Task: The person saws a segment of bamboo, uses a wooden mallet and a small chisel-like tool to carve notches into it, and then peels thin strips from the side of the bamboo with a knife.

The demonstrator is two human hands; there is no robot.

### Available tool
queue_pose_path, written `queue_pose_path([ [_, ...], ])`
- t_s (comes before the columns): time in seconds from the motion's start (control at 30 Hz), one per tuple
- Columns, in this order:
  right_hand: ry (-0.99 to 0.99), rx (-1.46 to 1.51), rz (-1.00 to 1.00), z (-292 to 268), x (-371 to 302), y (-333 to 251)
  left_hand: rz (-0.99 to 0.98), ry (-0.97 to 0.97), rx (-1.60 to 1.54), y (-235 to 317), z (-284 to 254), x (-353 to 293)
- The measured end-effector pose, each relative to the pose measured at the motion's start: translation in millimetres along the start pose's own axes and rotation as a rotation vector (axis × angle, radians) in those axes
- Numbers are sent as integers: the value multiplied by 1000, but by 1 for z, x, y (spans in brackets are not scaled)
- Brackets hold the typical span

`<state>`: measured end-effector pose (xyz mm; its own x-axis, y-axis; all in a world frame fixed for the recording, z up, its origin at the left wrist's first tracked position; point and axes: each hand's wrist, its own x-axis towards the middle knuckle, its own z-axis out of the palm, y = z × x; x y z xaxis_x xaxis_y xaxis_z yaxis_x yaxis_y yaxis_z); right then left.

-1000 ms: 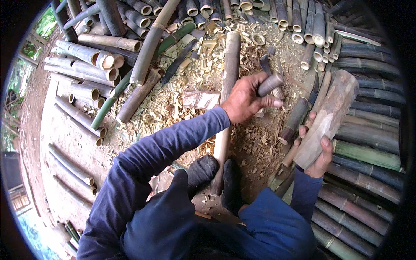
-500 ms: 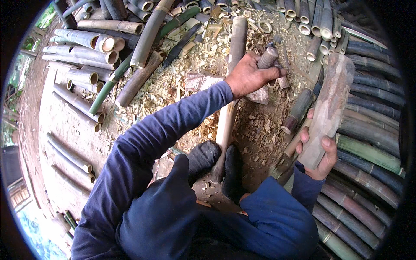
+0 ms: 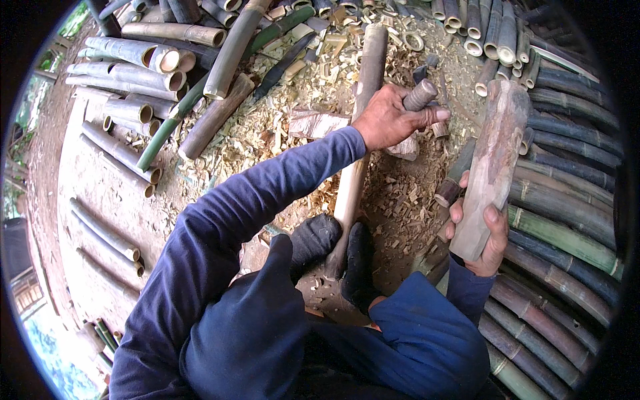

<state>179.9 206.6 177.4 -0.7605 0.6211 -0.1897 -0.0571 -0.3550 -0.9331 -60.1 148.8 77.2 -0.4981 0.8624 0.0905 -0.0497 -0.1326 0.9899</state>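
Note:
My left hand (image 3: 390,119) reaches across the middle, fingers wrapped round a tool with a brown ringed handle (image 3: 420,96); its working end is hidden by the hand. Right beside it a wooden pole (image 3: 351,190) runs away from me, bark-brown at the far part and pale where bared nearer me. It crosses a chopped log (image 3: 313,125), and its near end sits between my dark-covered feet (image 3: 313,243). On the right, my right hand (image 3: 490,233) grips the narrow lower end of a flat, worn wooden block (image 3: 497,143), held raised and tilted.
Wood chips (image 3: 253,140) cover the ground round the log. Cut bamboo poles (image 3: 127,73) are piled at the far left, with more rows (image 3: 560,230) along the right side. A dark blade-like tool (image 3: 283,67) lies among the chips at the far left.
The wooden block in my right hand has shifted a little to the left. My left hand has moved slightly right and keeps its hold on the tool.

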Motion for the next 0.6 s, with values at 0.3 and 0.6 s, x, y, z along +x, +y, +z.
queue_pose_path([
  [0.3,14,-14,8,7,-1,-4,-4,-2,81,16,-6,-9],
  [0.6,158,-722,-506,48,36,-132,5,129,99,5,-15,-18],
])
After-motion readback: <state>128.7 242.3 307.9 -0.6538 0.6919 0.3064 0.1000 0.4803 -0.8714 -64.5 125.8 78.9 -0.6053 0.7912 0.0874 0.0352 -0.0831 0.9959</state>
